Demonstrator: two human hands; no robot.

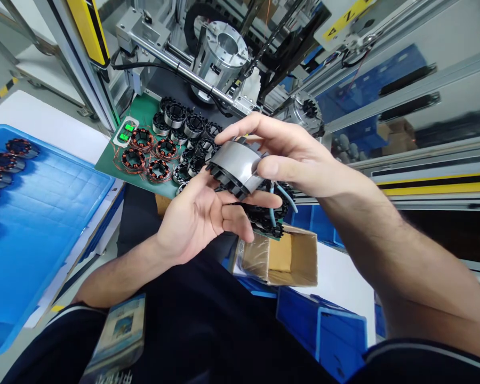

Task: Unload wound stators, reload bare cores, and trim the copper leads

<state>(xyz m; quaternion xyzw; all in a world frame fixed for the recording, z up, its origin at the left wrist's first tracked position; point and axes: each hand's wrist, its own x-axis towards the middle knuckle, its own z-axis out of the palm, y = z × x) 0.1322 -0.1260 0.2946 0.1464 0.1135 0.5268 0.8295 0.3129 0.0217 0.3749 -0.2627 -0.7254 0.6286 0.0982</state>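
Note:
A stator core point(240, 162) with a bare steel ring and black toothed insulation is tilted between my two hands. My right hand point(294, 154) grips it from above and the right, thumb on the steel side, fingers over the far edge. My left hand point(200, 213) is palm up beneath it, thumb and index finger against its lower toothed edge, the other fingers loosely curled. Behind my hands, several unwound stator cores point(194, 126) crowd a green mat point(109, 159). Several copper-wound stators point(133, 159) with loose wire ends lie left of them.
A small device with green displays point(125, 133) rests on the mat. Left stands a blue tray point(60, 218) holding several wound stators point(7, 161). A machine with metal cylinders point(224, 50) is behind the mat. A cardboard box point(256, 258) and blue bins point(322, 325) stand at lower right.

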